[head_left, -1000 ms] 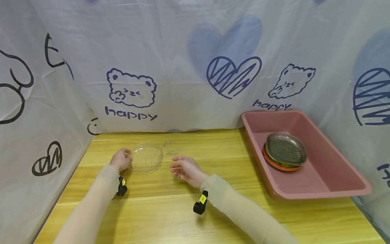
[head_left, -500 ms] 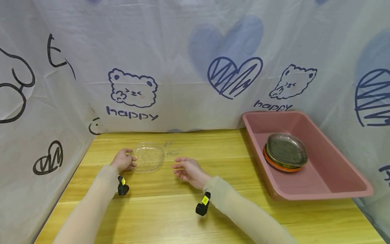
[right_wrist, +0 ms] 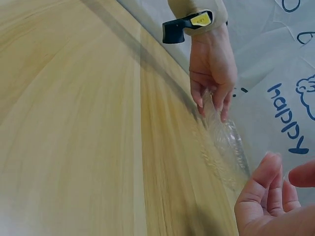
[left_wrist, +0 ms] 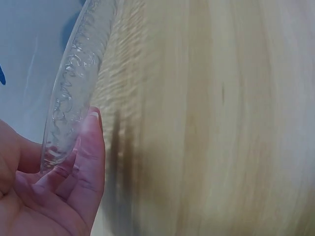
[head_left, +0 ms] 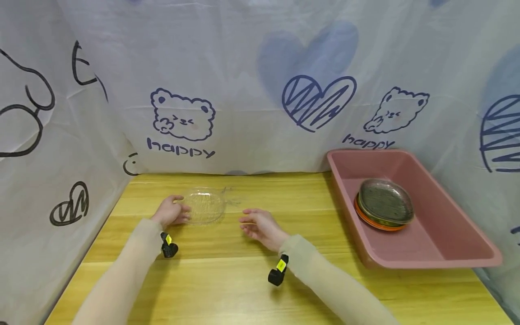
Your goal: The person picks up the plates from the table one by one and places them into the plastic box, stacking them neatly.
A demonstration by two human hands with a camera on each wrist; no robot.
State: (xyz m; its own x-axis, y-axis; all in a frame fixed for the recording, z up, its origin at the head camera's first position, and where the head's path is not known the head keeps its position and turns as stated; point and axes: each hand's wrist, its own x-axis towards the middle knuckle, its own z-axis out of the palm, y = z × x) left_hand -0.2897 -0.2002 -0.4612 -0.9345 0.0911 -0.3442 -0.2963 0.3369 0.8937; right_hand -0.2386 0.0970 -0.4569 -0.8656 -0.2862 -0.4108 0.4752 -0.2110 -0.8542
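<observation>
A clear, shallow plastic dish [head_left: 207,205] with a textured wall is over the left part of the wooden table. My left hand [head_left: 172,212] pinches its left edge. In the left wrist view, the thumb is on one side of the dish [left_wrist: 76,78] and the fingers [left_wrist: 91,157] are on the other. A shadow falls on the wood beside them. From the right wrist view, the dish [right_wrist: 221,132] hangs from the left hand [right_wrist: 215,71]. My right hand [head_left: 262,228] is to the right of the dish, apart from it, with loosely bent fingers and nothing in them.
A pink plastic basin [head_left: 443,262] stands at the right of the table. Inside lies a stack of dishes, a grey see-through one [head_left: 385,201] on top and an orange one [head_left: 382,227] at the bottom. A printed white cloth [head_left: 243,135] encloses the back and sides.
My left hand's fingers have shifted right, reaching further over the dish's left edge. The dish and right hand also sit slightly further right in the head view, which has turned a little left.
</observation>
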